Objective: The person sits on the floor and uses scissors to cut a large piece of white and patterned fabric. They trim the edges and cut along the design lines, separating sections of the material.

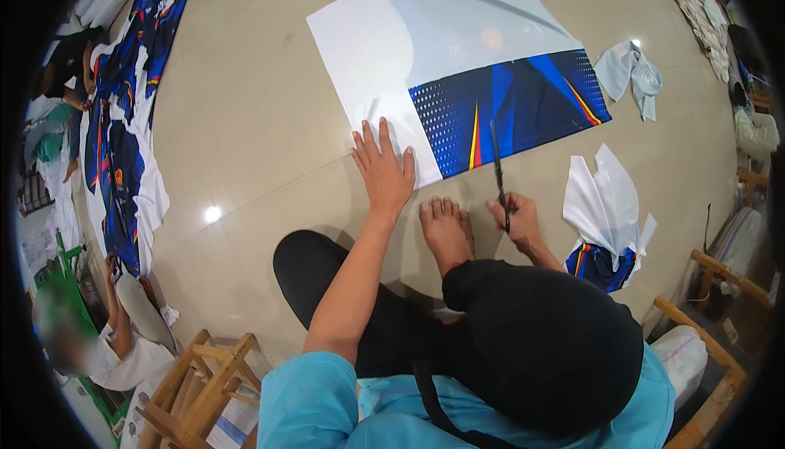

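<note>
A piece of white fabric (360, 44) with a dark blue printed panel (531, 93) lies spread on the floor before me. The panel carries white dots and red-yellow streaks. My left hand (384, 172) rests flat on the white lower-left corner, fingers spread. In my right hand (523, 222) is a pair of dark scissors (498, 167), gripped by the handles. Its blades point away from me over the panel's near edge. Whether they touch the cloth, I cannot tell. My bare foot (448, 228) stands between my hands, just short of the fabric.
White and blue cloth scraps (603, 204) lie at right, with a grey-white scrap (634, 77) farther off. A long heap of printed fabric (123, 138) stretches along the left, with people beside it. Wooden stools (200, 383) stand at lower left and a wooden frame (711, 355) at lower right.
</note>
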Motion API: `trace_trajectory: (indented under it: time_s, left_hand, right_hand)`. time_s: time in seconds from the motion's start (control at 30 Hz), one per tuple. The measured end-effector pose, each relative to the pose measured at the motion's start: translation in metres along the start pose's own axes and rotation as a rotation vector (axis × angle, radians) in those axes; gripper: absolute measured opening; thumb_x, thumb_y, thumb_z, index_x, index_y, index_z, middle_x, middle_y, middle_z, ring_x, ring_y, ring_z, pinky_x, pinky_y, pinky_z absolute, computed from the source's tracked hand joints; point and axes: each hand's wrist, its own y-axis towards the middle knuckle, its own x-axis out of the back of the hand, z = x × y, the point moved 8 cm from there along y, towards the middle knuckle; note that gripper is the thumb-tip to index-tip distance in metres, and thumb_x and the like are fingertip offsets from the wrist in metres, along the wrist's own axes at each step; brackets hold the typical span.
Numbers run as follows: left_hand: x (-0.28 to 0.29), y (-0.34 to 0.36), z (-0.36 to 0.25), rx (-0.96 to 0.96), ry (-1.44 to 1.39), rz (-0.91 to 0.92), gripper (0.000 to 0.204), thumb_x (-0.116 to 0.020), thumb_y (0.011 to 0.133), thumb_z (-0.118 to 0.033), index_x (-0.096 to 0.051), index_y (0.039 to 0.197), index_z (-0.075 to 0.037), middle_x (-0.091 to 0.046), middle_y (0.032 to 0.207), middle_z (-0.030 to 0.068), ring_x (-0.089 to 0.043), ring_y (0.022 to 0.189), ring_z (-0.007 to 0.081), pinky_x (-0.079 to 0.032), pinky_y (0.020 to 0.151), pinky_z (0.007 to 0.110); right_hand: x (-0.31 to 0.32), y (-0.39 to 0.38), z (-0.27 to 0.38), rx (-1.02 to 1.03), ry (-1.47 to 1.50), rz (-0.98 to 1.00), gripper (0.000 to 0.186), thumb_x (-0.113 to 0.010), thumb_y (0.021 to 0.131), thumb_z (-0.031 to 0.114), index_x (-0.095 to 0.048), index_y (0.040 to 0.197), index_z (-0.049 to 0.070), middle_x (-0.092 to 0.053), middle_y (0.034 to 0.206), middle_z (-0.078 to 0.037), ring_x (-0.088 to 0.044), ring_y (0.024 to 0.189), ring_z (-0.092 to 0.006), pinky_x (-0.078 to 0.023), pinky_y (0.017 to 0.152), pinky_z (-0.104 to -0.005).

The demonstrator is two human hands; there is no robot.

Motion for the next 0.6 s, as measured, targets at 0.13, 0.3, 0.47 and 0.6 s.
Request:
trace_trajectory:
  time_s: [0.13,0.3,0.47,0.6]
  left_hand:
    - [-0.002,-0.044,0.024,0.334,-0.424,-0.019,0.079,-0.076,0.101,-0.018,-0.037,0.165,0.007,-0.042,0.164,0.0360,-0.040,0.154,0.0513,-0.033,0.129,0.059]
    - [-0.042,-0.119,0.059,0.935,-0.924,0.064,0.077,-0.080,0.101,-0.020,-0.040,0.159,0.011,-0.049,0.156,0.0319,-0.055,0.139,0.0398,-0.048,0.116,0.048]
    - [-0.052,-0.139,0.068,1.049,-1.125,0.000,0.062,-0.075,0.106,-0.021,-0.052,0.154,0.011,-0.065,0.136,0.0210,-0.066,0.118,0.0248,-0.056,0.098,0.036]
    - [-0.044,-0.128,0.044,0.890,-1.132,0.140,0.048,-0.071,0.108,-0.019,-0.064,0.144,0.012,-0.074,0.120,0.0166,-0.069,0.112,0.0234,-0.055,0.099,0.036]
  right_hand:
    - [-0.015,-0.054,-0.052,-0.279,0.134,0.240,0.036,-0.090,0.099,0.035,-0.073,0.092,0.005,-0.063,0.071,0.001,-0.060,0.062,-0.0086,-0.048,0.056,-0.0279]
    - [-0.046,-0.054,-0.052,-0.410,0.285,0.380,0.036,-0.090,0.098,0.037,-0.073,0.093,0.005,-0.064,0.071,0.000,-0.060,0.061,-0.0090,-0.048,0.056,-0.0278]
    - [-0.074,-0.045,-0.035,-0.447,0.362,0.423,0.037,-0.090,0.098,0.038,-0.073,0.094,0.005,-0.065,0.072,0.000,-0.061,0.061,-0.0094,-0.048,0.056,-0.0276]
    - [-0.082,-0.038,-0.036,-0.449,0.338,0.388,0.038,-0.090,0.098,0.039,-0.073,0.094,0.005,-0.065,0.073,-0.001,-0.061,0.061,-0.0097,-0.048,0.056,-0.0275]
